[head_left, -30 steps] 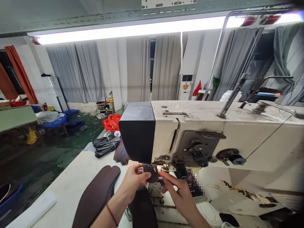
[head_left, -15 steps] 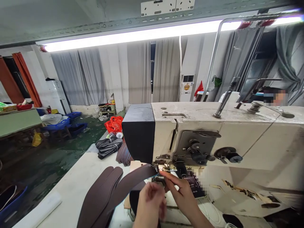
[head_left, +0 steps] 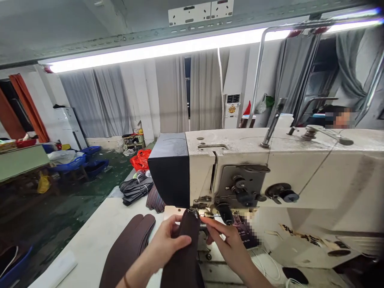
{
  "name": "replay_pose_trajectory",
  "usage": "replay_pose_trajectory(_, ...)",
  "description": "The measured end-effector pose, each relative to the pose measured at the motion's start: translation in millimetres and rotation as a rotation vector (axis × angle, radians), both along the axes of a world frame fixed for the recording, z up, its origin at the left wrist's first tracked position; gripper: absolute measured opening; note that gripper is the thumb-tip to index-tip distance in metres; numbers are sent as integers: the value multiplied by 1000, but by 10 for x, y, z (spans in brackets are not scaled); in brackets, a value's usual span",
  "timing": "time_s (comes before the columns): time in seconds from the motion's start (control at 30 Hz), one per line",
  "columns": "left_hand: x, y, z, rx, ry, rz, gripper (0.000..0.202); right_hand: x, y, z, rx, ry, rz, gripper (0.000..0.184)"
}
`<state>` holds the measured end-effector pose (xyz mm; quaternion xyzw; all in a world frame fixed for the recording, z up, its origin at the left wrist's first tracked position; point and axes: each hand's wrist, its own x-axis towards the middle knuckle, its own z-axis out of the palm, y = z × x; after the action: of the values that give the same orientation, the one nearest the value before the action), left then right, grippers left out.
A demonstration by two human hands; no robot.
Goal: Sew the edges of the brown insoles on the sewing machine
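A dark brown shaped strip [head_left: 185,250] runs up under the needle area of a sewing machine [head_left: 240,176], its upper end at the presser foot. My left hand [head_left: 168,240] grips the strip from its left side, thumb lying on top and fingers beneath. At the strip's right edge, by the presser foot, my right hand [head_left: 226,240] has its fingers pinched together. Whatever lies between those fingertips is too small to make out. Left of my left hand, a stack of similar brown pieces [head_left: 127,244] lies on the white table [head_left: 90,240].
Bundled dark pieces [head_left: 136,190] and fanned brown pieces [head_left: 154,200] lie behind the stack, near a red plastic bag [head_left: 140,159]. A white roll [head_left: 54,270] rests at the table's left edge. White cords [head_left: 271,272] lie at right. Another person [head_left: 333,116] is partly visible beyond the machine.
My left hand has moved left and taken hold of the strip. The strip has swung from slanting leftward to pointing towards me. My right hand stays by the presser foot; the view has shifted slightly.
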<state>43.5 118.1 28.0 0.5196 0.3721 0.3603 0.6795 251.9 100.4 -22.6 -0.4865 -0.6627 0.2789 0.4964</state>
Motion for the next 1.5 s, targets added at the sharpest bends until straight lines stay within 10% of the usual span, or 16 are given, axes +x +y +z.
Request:
replay_pose_trajectory(0.5, 174, -624, -403, 38, -139, 295, 63, 1, -6, 2, 47, -36, -53, 33)
replay_pose_trajectory(1.1, -15, -42, -109, -32, -162, 53, 54, 9, -26, -22, -20, -40, -43, 39)
replay_pose_trajectory(1.5, 334, -110, -126, -58, -235, 273, 52, -18, -24, -3, -39, -48, -68, 37)
